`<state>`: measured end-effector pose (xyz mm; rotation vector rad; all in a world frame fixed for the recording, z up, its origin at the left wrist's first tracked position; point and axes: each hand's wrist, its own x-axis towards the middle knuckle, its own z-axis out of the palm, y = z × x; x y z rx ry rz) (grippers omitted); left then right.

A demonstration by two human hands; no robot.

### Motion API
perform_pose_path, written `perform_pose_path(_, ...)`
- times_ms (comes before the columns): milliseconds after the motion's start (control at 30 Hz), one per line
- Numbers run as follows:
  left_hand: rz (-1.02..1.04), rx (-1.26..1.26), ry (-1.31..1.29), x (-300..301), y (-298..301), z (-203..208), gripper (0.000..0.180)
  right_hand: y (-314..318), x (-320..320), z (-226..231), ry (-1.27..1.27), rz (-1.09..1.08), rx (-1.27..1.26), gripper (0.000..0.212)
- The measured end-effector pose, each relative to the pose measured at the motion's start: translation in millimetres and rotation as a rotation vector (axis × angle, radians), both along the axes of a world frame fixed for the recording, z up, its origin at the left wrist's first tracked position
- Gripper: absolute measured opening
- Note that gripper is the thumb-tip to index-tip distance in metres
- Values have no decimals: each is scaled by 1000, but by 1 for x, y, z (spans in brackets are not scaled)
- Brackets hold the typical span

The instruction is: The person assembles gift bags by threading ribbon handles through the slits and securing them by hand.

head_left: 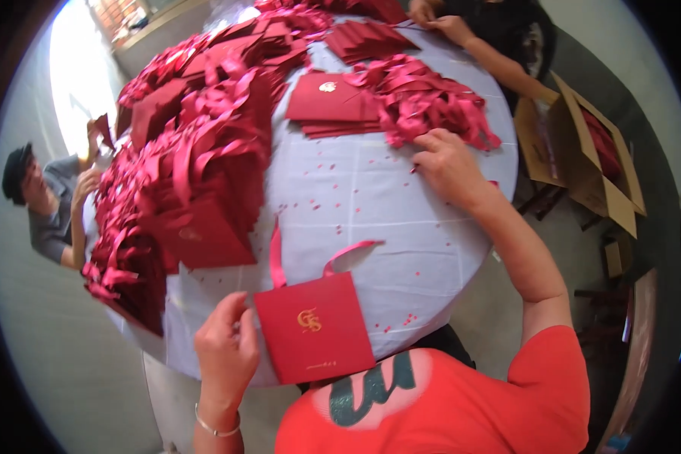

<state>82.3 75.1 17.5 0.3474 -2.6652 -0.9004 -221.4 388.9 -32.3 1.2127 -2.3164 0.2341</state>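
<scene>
A flat red paper gift bag with a gold emblem lies on the white-covered table in front of me. Its ribbon handle spreads out from the top edge in two loose ends. My left hand is beside the bag's left edge, fingers loosely bent and apart, with nothing seen in it. Reaching far forward, my right hand has its fingers pinched together at the near side of a pile of ribbon handles. A small dark tip shows at its fingertips; what it belongs to I cannot make out.
Large heaps of red ribboned bags cover the table's left side. A stack of red bags lies ahead. Red scraps dot the tablecloth. An open cardboard box stands at right. Two people work at the table.
</scene>
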Motion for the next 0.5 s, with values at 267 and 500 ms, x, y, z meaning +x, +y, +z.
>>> perform_pose_path(267, -498, -278, 251, -61, 26, 2, 19, -23, 46, 19, -260, 133, -194, 13)
perform_pose_path(500, -650, -358, -36, -80, 11, 0, 24, -67, 137, 46, -671, 405, -431, 19)
